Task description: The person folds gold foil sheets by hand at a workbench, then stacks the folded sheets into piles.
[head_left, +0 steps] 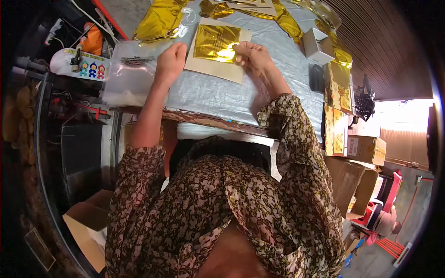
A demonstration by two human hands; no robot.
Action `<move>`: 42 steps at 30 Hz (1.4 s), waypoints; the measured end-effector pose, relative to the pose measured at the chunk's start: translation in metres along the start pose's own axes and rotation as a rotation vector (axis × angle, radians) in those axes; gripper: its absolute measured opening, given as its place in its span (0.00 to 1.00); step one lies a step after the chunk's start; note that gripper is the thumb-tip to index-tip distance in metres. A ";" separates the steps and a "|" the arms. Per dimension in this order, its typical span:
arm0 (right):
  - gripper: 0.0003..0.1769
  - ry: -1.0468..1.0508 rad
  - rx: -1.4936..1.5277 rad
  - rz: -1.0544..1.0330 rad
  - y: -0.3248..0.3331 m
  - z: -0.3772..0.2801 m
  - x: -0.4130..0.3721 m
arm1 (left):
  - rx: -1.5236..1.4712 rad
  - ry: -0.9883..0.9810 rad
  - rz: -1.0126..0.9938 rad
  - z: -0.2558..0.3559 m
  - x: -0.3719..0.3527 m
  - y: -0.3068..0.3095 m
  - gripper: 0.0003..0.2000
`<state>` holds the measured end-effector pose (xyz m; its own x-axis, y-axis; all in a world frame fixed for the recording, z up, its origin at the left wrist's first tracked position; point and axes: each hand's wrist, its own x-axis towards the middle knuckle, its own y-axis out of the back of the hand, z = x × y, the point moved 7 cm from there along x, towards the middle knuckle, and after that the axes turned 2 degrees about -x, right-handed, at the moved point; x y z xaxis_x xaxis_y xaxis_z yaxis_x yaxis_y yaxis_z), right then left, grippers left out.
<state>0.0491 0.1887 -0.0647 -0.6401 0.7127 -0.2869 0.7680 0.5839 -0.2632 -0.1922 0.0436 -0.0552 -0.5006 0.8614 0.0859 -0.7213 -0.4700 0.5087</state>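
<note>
On silver table cover [194, 95]: right hand [252, 56] pinches gold foil [214, 41] edge over cardboard [215, 72]; left hand [170, 62] curled just beside, can't tell if it's holding anything.

My foil sheet [214, 39] is metallic gold; the cardboard [218, 69] is plain tan. The table covering [199, 95] is silver-grey. My blouse [199, 185] carries a dense pattern of pale pink and olive on dark brown. The carton [316, 54] is white.

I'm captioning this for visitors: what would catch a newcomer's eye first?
Probably the shiny gold sheet, gleaming on cardboard at upper middle, with the right hand at its right edge. Next, the white panel with cartoon figures at upper left, then the bright glare at far right.
</note>
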 end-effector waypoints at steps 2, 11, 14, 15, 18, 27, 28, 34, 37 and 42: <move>0.03 0.010 0.049 -0.012 0.000 0.000 0.001 | -0.095 0.115 -0.099 0.000 0.011 -0.004 0.20; 0.05 0.291 -0.093 0.138 -0.017 -0.029 -0.037 | -0.882 0.075 -0.251 0.025 -0.005 -0.040 0.19; 0.08 0.241 -0.276 0.171 -0.008 -0.028 -0.047 | -1.001 0.032 -0.273 0.034 -0.011 -0.049 0.18; 0.08 0.211 -0.227 0.164 -0.005 -0.026 -0.046 | -1.015 0.021 -0.275 0.036 -0.013 -0.051 0.18; 0.08 0.222 -0.192 0.175 -0.003 -0.028 -0.053 | -1.000 0.027 -0.260 0.039 -0.018 -0.053 0.17; 0.07 0.231 -0.229 0.184 -0.001 -0.029 -0.057 | -0.960 0.012 -0.302 0.037 -0.022 -0.056 0.17; 0.07 0.230 -0.239 0.192 0.000 -0.029 -0.056 | -0.961 0.010 -0.304 0.035 -0.020 -0.057 0.17; 0.06 0.230 -0.302 0.234 -0.002 -0.030 -0.055 | -0.958 0.060 -0.292 0.043 -0.026 -0.054 0.19; 0.07 0.168 -0.376 0.218 0.004 -0.024 -0.043 | -0.883 0.119 -0.211 0.051 -0.034 -0.048 0.19; 0.06 0.121 -0.339 0.224 0.002 -0.025 -0.034 | -0.938 0.133 -0.300 0.034 -0.026 -0.056 0.18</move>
<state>0.0729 0.1759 -0.0322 -0.4656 0.8650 -0.1871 0.8637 0.4902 0.1173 -0.1224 0.0542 -0.0570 -0.2435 0.9679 -0.0617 -0.8849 -0.2477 -0.3945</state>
